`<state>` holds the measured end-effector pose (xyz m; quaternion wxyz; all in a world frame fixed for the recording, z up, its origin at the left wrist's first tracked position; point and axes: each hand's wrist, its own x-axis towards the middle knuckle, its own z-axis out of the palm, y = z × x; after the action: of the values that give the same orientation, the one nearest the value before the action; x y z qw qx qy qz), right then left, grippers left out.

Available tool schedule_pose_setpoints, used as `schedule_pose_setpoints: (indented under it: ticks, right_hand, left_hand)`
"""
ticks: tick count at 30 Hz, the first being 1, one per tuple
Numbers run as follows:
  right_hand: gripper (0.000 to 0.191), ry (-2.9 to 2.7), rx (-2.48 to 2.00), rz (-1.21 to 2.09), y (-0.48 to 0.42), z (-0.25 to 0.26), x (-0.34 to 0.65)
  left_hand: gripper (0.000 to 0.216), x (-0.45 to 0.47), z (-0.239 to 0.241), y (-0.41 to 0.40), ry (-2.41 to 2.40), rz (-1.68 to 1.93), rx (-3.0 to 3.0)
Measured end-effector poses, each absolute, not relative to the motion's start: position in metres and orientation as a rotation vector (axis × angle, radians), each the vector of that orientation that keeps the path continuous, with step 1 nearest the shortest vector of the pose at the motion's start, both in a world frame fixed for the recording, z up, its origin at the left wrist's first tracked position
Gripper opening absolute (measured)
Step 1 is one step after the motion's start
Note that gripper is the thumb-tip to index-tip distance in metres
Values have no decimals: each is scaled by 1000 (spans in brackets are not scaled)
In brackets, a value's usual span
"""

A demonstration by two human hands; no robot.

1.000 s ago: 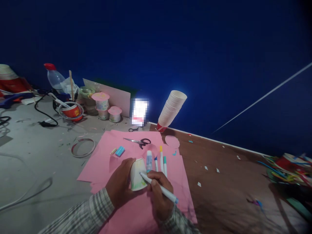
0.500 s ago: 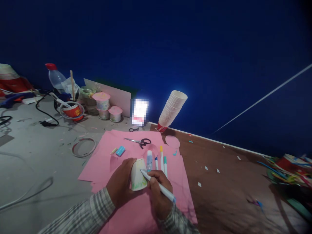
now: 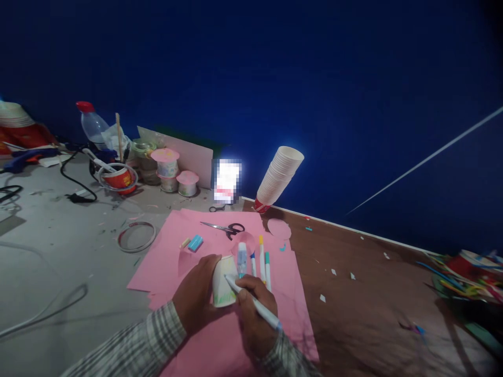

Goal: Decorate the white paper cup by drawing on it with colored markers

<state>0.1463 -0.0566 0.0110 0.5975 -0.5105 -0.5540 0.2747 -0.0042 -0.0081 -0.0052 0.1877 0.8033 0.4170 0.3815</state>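
Note:
My left hand (image 3: 196,290) is wrapped round a white paper cup (image 3: 223,288), which carries green and faint yellow marks near its ends. In my right hand (image 3: 257,309) is a marker pen (image 3: 264,312) with a white barrel, its tip at the cup's side. Both hands are over pink paper sheets (image 3: 196,351). Just beyond the cup lie a glue bottle (image 3: 242,257), a blue-capped marker (image 3: 253,264), a yellow-capped marker (image 3: 261,259) and a green-capped marker (image 3: 268,269). Farther off on the paper are scissors (image 3: 230,229), a blue eraser (image 3: 195,243) and a small pale piece (image 3: 185,243).
A tall leaning stack of paper cups (image 3: 279,178) stands by the blue wall. To the left are a tape roll (image 3: 136,236), decorated cups (image 3: 168,170), a red cup (image 3: 121,179), a plastic bottle (image 3: 93,125) and a black cable plug (image 3: 81,198). Paper scraps (image 3: 323,298) dot the brown surface.
The marker tip has shifted slightly left and down along the cup's side. My left hand keeps its hold, and the whole view has drifted a little.

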Motion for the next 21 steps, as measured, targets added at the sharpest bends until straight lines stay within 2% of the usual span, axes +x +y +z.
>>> schedule_pose_setpoints:
  ticks: [21]
  right_hand:
    - [14, -1213, -1051, 741, -60, 5, 151]
  left_hand:
    - [80, -3, 0, -8, 1200, 1050, 2211]
